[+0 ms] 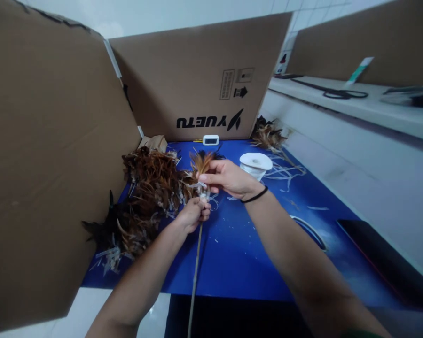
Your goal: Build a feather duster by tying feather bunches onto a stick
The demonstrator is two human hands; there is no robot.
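Note:
A thin stick [196,272] runs up from the bottom edge to my left hand [193,213], whose fingers are wrapped round its upper part. Just above, my right hand [229,178] pinches a tuft of orange-brown and black feathers [201,160] at the top of the stick. Whitish quill ends and clear strip show between the two hands. Left of them lies a large pile of brown feathers [151,176], with darker feathers [127,225] nearer the front. A white spool [255,162] stands right of my right hand.
Cardboard panels [197,75] wall the blue table [246,263] at the left and back. A small white display device [210,140] sits at the back. More feathers [268,135] and clear strips lie back right; a black flat object [384,258] lies along the right edge.

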